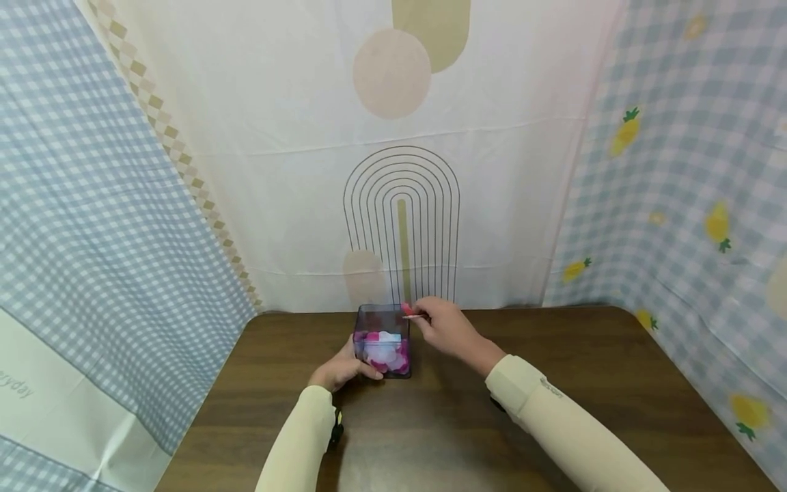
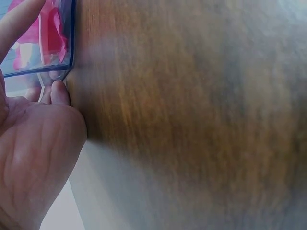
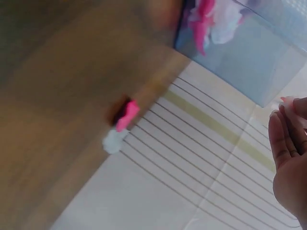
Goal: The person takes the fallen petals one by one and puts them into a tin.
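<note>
A clear box (image 1: 381, 318) with a dark rim stands near the back of the table and leans slightly. Inside lie pink and white petal-like pieces (image 1: 386, 355), soft and thin. My left hand (image 1: 344, 367) grips the box at its lower left, thumb across the front; the left wrist view shows fingertips by the bottom corner. Above the box's right rim, my right hand (image 1: 447, 328) pinches a small pink and pale piece (image 1: 407, 309). In the right wrist view that hand is cut off at the right edge, and only the tip of the piece (image 3: 286, 99) shows.
A dark wooden table (image 1: 393, 437) meets a hanging white cloth (image 1: 295, 205) at its back edge. By that edge, a loose pink piece (image 3: 127, 116) and a whitish piece (image 3: 115, 141) lie together. Checked cloths (image 1: 676, 171) hang at both sides.
</note>
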Demonstrator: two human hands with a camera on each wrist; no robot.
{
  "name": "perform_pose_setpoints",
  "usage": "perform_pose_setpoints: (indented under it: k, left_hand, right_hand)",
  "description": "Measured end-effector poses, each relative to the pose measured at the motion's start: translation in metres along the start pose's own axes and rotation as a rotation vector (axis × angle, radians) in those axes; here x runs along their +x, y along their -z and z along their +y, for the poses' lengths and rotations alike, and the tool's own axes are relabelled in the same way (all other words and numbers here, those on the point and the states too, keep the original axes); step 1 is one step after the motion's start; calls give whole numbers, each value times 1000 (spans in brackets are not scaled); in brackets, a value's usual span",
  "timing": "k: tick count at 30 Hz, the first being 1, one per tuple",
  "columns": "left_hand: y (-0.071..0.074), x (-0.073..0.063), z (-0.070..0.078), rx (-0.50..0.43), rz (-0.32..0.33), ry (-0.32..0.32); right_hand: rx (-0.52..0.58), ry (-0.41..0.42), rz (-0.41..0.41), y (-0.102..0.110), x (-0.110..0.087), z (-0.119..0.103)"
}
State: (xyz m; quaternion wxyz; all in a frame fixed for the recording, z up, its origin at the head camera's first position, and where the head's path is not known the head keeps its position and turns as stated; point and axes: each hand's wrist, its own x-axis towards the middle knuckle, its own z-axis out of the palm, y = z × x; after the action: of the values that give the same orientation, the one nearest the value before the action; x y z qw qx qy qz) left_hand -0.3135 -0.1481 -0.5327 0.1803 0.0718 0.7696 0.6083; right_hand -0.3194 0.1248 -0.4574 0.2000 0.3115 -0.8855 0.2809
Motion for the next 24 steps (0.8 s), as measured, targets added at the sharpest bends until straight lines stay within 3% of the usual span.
perform_pose_setpoints:
  k: [6,15,24]
  left_hand:
    - [0,1,-1,-18,-26,-27]
    - [0,4,-2,-16,-67,-63]
    - [0,3,0,-34,-71,-62]
  right_hand:
    - [-9,51,-19,-9,22,-10]
    - [37,36,-151,-33,42,-22]
    - [89,-64,-264,-41,45,-26]
